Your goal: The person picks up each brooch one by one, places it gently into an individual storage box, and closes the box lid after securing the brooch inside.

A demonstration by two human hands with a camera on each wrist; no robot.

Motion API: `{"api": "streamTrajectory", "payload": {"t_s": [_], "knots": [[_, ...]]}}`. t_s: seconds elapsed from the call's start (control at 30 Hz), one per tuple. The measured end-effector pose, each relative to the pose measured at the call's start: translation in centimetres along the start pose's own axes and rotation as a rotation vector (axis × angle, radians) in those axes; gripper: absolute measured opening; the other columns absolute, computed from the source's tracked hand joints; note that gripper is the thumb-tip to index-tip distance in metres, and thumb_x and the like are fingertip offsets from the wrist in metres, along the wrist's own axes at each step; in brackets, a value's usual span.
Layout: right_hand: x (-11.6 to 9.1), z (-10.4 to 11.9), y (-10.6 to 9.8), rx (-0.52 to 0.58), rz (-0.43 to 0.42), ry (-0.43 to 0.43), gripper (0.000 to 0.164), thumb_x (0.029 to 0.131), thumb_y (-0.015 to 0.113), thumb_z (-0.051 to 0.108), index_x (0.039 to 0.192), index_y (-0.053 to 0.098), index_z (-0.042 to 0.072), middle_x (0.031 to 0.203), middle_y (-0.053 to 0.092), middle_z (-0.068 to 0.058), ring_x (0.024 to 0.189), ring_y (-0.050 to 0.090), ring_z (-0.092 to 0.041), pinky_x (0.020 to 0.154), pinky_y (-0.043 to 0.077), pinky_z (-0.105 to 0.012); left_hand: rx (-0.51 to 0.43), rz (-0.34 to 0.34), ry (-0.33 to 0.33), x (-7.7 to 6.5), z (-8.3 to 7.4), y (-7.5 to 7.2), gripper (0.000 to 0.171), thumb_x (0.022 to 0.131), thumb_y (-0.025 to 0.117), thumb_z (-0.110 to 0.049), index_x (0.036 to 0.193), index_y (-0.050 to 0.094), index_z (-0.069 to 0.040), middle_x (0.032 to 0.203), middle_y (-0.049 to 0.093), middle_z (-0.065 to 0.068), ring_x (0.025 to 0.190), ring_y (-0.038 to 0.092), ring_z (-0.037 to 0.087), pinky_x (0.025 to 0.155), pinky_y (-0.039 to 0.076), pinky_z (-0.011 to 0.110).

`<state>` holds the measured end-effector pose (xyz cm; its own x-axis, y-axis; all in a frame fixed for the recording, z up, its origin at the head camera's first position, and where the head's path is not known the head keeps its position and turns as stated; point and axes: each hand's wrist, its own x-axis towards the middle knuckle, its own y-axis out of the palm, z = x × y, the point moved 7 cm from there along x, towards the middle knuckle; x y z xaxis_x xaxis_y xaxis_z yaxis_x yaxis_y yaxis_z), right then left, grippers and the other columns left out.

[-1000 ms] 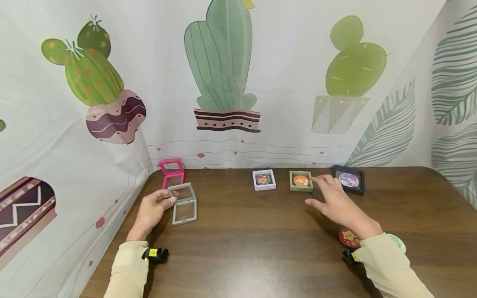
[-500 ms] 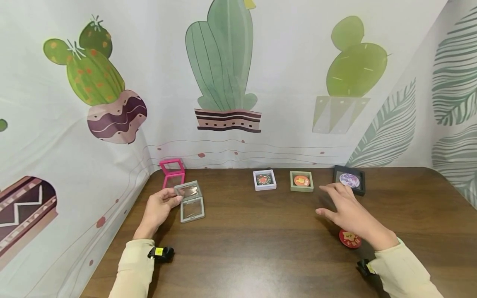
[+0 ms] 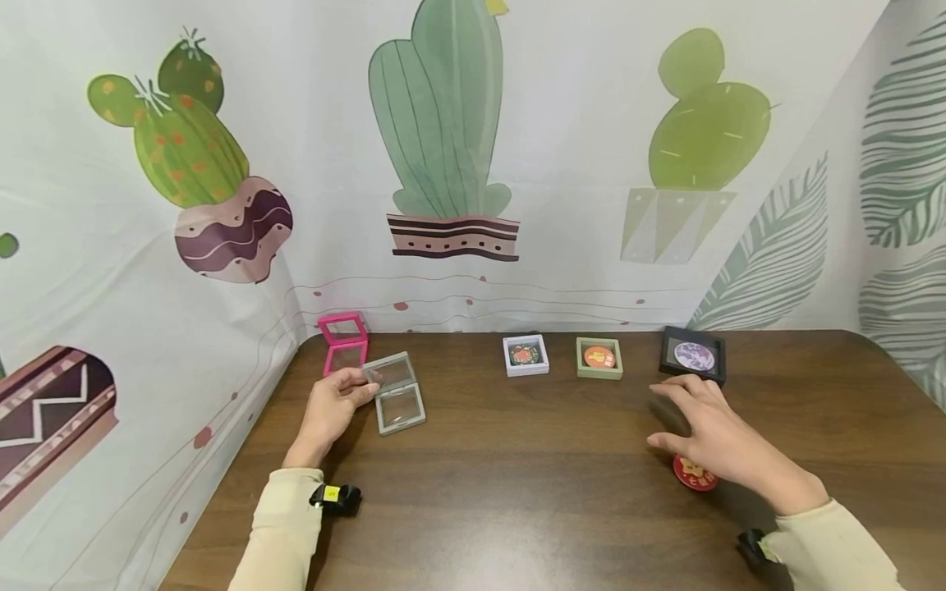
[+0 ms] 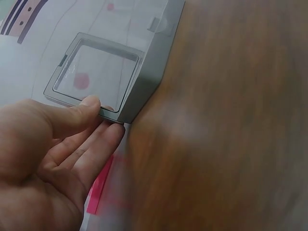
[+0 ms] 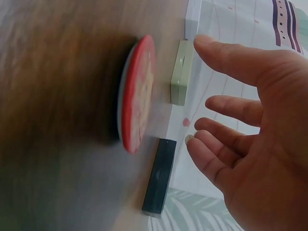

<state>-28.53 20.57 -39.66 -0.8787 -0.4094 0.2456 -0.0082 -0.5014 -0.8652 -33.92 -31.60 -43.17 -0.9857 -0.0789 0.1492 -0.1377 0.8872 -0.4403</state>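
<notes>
My left hand (image 3: 330, 413) pinches one edge of a grey hinged display frame (image 3: 401, 408) with clear film windows, spread unfolded. In the left wrist view the thumb lies on the rim of the grey frame (image 4: 130, 79) and the fingers sit behind it. On the right, my right hand (image 3: 720, 427) hovers over the table with fingers spread and holds nothing. Partly under it in the head view is a round red badge (image 3: 693, 474) with a yellow star figure. The right wrist view shows this red badge (image 5: 139, 96) apart from the fingers.
A pink unfolded frame (image 3: 345, 343) stands at the back left. Along the back edge lie a white frame (image 3: 525, 369), a green frame (image 3: 599, 373) and a black frame (image 3: 668, 353), each with a round badge inside. A patterned cloth (image 3: 576, 148) hangs behind the wooden table (image 3: 502, 501).
My left hand has carried the grey frame to the right, away from the pink one. My right hand has drawn back from the green frame, toward the red badge. The mint-green badge is now hidden.
</notes>
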Motion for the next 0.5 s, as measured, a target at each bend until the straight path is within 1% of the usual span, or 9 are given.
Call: {"api": "streamTrajectory", "payload": {"t_s": [0.1, 0.2, 0.33, 0.5], "knots": [[-0.3, -0.4, -0.2, -0.008, 0.026, 0.006, 0.073, 0.079, 0.096, 0.026, 0.135, 0.063, -0.007, 0.132, 0.057, -0.027, 0.118, 0.048, -0.045, 0.096, 0.047, -0.065, -0.001, 0.006, 0.003, 0.2, -0.2, 0.6, 0.023, 0.099, 0.075, -0.006, 0.118, 0.073, 0.007, 0.119, 0.076, 0.021, 0.104, 0.069, 0.009, 0.083, 0.051, 0.013], [-0.5, -0.7, -0.3, -0.020, 0.057, 0.007, 0.076, 0.075, 0.098, 0.028, 0.134, 0.064, -0.006, 0.130, 0.058, -0.025, 0.116, 0.048, -0.045, 0.094, 0.048, -0.064, 0.004, 0.009, -0.001, 0.4, -0.3, 1.2, 0.022, 0.099, 0.075, -0.005, 0.118, 0.073, 0.006, 0.117, 0.076, 0.020, 0.102, 0.069, 0.008, 0.083, 0.051, 0.014], [-0.6, -0.9, -0.4, -0.021, 0.104, 0.020, 0.076, 0.071, 0.100, 0.029, 0.131, 0.067, -0.004, 0.128, 0.059, -0.022, 0.115, 0.050, -0.044, 0.094, 0.048, -0.062, -0.004, 0.013, 0.002, 0.6, -0.5, 1.9, 0.020, 0.099, 0.075, -0.003, 0.116, 0.073, 0.007, 0.117, 0.076, 0.021, 0.100, 0.070, 0.008, 0.082, 0.052, 0.014], [-0.9, -1.2, -0.5, -0.027, 0.156, 0.043, 0.072, 0.067, 0.101, 0.029, 0.124, 0.069, -0.001, 0.123, 0.061, -0.019, 0.113, 0.051, -0.042, 0.093, 0.049, -0.059, -0.024, 0.034, 0.021, 0.9, -0.9, 3.0, 0.018, 0.098, 0.075, -0.001, 0.113, 0.071, 0.009, 0.118, 0.075, 0.023, 0.102, 0.071, 0.013, 0.082, 0.053, 0.015]]}}
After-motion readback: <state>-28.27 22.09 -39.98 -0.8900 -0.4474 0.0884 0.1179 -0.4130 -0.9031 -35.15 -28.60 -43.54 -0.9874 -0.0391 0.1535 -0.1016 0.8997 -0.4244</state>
